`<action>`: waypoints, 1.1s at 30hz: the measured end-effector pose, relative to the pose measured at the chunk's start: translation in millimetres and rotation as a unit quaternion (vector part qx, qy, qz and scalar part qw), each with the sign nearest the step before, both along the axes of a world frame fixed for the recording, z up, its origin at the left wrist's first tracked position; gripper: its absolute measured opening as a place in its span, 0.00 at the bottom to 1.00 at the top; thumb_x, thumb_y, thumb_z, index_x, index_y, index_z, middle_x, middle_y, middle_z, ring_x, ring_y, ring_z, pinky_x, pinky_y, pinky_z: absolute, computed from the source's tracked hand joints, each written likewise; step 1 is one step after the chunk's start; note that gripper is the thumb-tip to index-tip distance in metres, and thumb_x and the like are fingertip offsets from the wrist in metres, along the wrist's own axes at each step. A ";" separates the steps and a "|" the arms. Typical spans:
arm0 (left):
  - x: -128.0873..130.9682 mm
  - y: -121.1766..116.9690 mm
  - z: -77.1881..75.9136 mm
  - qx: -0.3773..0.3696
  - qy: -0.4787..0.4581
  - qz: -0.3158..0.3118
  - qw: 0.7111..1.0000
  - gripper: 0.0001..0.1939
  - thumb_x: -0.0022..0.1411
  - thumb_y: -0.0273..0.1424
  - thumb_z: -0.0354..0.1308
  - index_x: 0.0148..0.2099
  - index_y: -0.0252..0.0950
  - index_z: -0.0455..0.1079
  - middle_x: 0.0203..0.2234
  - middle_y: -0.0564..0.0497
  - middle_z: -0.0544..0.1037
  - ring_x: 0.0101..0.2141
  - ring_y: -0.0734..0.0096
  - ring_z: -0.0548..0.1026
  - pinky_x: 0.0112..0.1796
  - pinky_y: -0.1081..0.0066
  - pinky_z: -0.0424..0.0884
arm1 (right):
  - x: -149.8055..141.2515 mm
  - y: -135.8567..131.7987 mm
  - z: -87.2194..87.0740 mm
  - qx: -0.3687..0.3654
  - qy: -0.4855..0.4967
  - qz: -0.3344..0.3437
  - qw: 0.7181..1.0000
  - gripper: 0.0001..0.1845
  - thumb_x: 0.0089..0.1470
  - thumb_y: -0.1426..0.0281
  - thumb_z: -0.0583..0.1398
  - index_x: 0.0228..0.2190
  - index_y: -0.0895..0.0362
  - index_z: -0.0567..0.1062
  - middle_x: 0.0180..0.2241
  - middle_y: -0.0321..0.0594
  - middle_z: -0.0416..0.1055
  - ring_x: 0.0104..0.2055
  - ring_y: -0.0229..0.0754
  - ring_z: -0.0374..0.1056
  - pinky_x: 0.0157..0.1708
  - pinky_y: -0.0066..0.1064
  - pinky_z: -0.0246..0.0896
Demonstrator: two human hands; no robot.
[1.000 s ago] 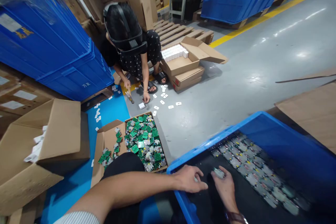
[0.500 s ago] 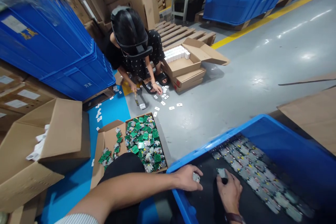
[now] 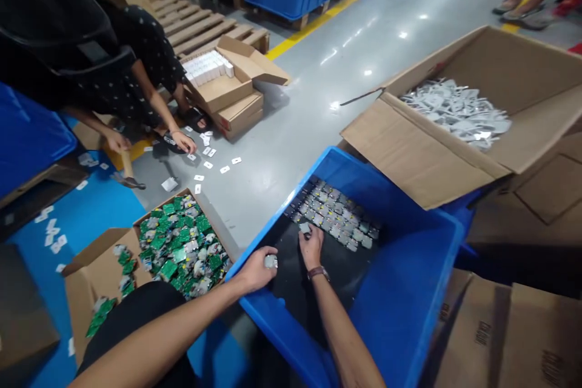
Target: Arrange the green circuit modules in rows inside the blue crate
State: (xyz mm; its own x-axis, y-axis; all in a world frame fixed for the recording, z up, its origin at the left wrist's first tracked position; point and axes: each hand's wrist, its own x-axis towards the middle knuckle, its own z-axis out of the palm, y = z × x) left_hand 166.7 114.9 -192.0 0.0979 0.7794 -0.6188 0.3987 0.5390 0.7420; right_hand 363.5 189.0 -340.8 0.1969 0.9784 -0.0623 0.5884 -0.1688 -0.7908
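My left hand [image 3: 257, 269] is over the left rim of a blue plastic bin [image 3: 409, 309], its fingers closed around a small grey circuit board module [image 3: 271, 261]. Deeper in the bin, my right hand [image 3: 311, 248] grips another circuit board module [image 3: 304, 228] at its fingertips. That piece is close to the near left edge of a layer of similar modules [image 3: 336, 213], laid in tight rows on the dark bin bottom. Left of the bin, a shallow cardboard box [image 3: 213, 209] holds a heap of loose green circuit boards [image 3: 182, 242].
A crouching co-worker [image 3: 131, 73] holds a hammer [image 3: 128, 173] above scattered white plates [image 3: 225, 169]. An open carton of white plastic parts [image 3: 459, 112] stands behind the bin. Cardboard boxes [image 3: 509, 327] flank its right side. A wooden pallet [image 3: 204, 27] lies farther back.
The view has turned right, bringing the carton of white parts into sight. My right hand has moved nearer the rows with its module. My left hand still holds its own at the rim.
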 end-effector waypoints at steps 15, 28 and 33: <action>-0.1 -2.4 -5.7 -0.043 -0.010 0.028 0.999 0.27 0.48 0.23 0.63 0.54 0.33 0.74 0.41 0.47 0.81 0.42 0.60 0.77 0.43 0.67 0.73 | -15.8 4.7 9.3 -0.011 0.021 -0.050 0.998 0.24 0.53 0.66 0.57 0.51 0.63 0.72 0.48 0.55 0.67 0.44 0.49 0.68 0.48 0.42 0.67; 16.8 2.9 -4.3 -0.072 -0.084 0.151 0.982 0.28 0.67 0.48 0.52 0.57 0.30 0.67 0.32 0.46 0.79 0.23 0.72 0.76 0.25 0.73 0.71 | -23.9 -26.4 94.9 -0.221 0.306 0.183 0.908 0.34 0.45 0.42 0.65 0.42 0.57 0.81 0.38 0.47 0.80 0.40 0.50 0.75 0.42 0.39 0.72; 17.1 6.7 -0.7 -0.061 -0.134 0.147 0.978 0.37 0.66 0.59 0.41 0.51 0.30 0.70 0.36 0.41 0.81 0.31 0.66 0.80 0.31 0.68 0.77 | -33.1 -48.6 110.9 -0.246 0.348 0.268 0.864 0.36 0.41 0.53 0.72 0.51 0.55 0.77 0.43 0.44 0.79 0.43 0.48 0.75 0.46 0.39 0.72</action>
State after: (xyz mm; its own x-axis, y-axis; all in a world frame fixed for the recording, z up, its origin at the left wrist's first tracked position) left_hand 183.8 121.5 -192.7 0.0514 0.7206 -0.6914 0.0135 0.6918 0.7220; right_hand 330.4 140.3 -229.9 -0.5286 0.7389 -0.4178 0.0963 -0.4368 -0.8944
